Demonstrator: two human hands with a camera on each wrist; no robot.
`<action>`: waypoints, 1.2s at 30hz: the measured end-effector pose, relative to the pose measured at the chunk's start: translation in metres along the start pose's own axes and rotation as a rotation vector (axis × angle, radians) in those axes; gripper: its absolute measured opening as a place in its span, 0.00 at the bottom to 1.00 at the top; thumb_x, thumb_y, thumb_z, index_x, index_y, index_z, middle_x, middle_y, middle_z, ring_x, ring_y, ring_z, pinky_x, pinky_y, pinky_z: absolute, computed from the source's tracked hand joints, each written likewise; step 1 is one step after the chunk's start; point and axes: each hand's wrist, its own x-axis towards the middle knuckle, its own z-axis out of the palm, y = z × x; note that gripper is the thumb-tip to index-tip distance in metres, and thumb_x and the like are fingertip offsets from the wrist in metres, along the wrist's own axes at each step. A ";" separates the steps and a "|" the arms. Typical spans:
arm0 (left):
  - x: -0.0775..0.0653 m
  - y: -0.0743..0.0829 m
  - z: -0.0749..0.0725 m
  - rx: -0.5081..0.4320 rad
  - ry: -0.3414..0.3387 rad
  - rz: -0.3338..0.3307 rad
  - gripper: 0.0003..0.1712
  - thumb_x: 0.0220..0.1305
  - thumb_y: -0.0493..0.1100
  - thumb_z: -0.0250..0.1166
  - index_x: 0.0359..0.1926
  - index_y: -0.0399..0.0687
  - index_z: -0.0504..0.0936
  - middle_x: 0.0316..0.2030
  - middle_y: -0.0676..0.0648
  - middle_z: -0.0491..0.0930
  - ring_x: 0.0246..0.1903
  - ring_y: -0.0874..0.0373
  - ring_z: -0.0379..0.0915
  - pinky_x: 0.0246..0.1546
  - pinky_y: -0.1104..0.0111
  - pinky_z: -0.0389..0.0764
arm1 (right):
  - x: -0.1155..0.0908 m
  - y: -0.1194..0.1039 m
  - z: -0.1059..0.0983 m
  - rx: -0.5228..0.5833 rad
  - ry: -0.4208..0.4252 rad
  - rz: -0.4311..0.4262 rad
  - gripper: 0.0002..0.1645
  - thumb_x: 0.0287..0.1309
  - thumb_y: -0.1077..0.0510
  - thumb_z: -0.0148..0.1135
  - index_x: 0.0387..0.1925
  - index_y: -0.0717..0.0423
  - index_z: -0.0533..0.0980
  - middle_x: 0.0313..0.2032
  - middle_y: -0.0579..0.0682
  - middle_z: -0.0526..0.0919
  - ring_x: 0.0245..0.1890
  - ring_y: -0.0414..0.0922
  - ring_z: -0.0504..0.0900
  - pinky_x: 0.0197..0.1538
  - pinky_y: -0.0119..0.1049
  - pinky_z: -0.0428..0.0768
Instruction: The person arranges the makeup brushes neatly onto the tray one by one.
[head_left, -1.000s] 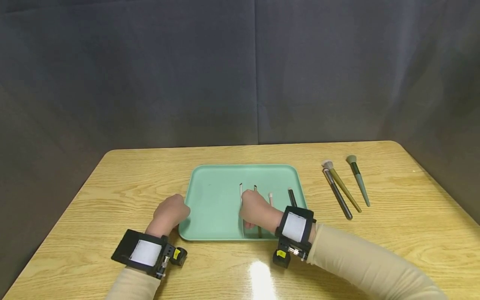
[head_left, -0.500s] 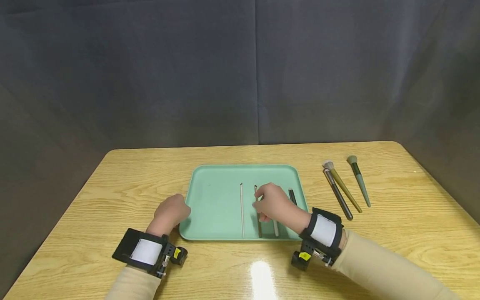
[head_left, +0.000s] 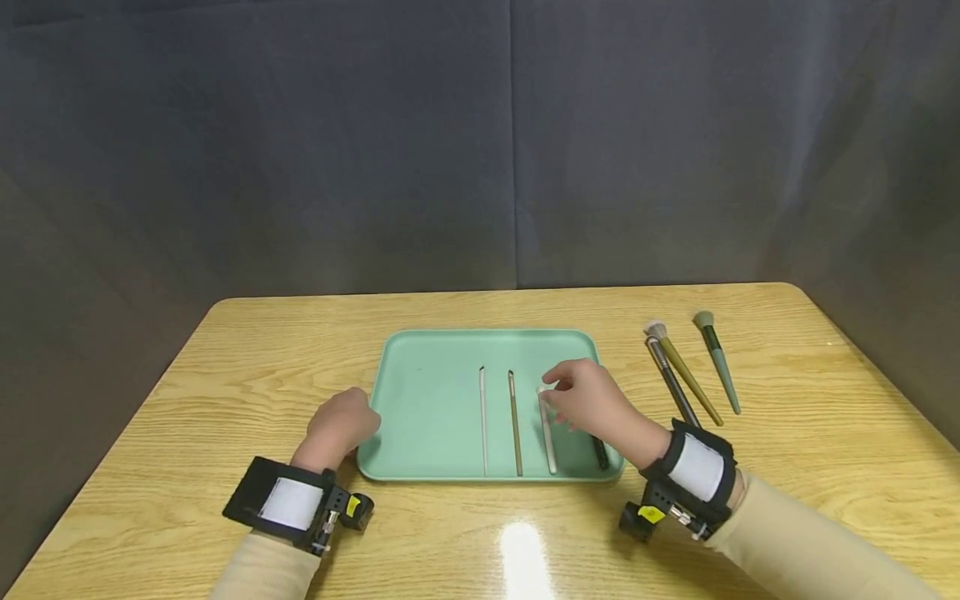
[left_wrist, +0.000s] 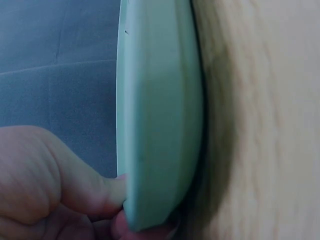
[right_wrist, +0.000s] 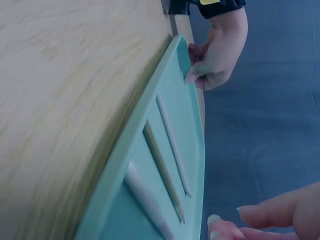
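My left hand [head_left: 341, 423] grips the left edge of the mint-green tray [head_left: 420, 400]; in the left wrist view its thumb [left_wrist: 97, 195] lies over the rim and fingers curl beneath. A thin white makeup brush [head_left: 483, 421], a thin brown brush [head_left: 515, 425] and a thicker pale brush [head_left: 548, 437] lie side by side in the tray. Over the tray's right part is my right hand [head_left: 592, 404], near the pale brush's top. Its thumb and fingers stand apart with nothing between them in the right wrist view. It partly hides a black brush [head_left: 601, 452].
On the wooden table [head_left: 420, 533], right of the tray, lie a dark-handled brush [head_left: 675, 387], a brush with an olive-gold handle [head_left: 690, 375] and a green brush [head_left: 718, 358]. The dark-handled one touches or overlaps the gold one near the heads. A dark curtain [head_left: 375, 167] hangs behind.
My right hand has moved right across the tray, from over the thin white and brown brushes to beside the pale one. The left hand and the tray have stayed in place.
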 end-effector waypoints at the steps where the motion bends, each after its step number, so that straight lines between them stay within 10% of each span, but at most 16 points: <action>1: 0.000 0.000 0.000 0.000 0.000 -0.002 0.10 0.61 0.33 0.50 0.36 0.28 0.74 0.22 0.41 0.71 0.19 0.53 0.68 0.19 0.68 0.68 | 0.000 0.001 -0.002 -0.013 0.014 -0.002 0.18 0.63 0.65 0.58 0.52 0.73 0.75 0.33 0.57 0.78 0.24 0.47 0.81 0.27 0.36 0.78; 36: -0.003 0.001 -0.001 0.001 0.012 0.027 0.10 0.60 0.32 0.49 0.35 0.27 0.74 0.21 0.42 0.70 0.18 0.54 0.66 0.19 0.69 0.67 | -0.008 0.037 -0.034 -0.086 0.126 -0.006 0.18 0.62 0.64 0.59 0.49 0.77 0.75 0.45 0.69 0.79 0.42 0.57 0.80 0.37 0.43 0.80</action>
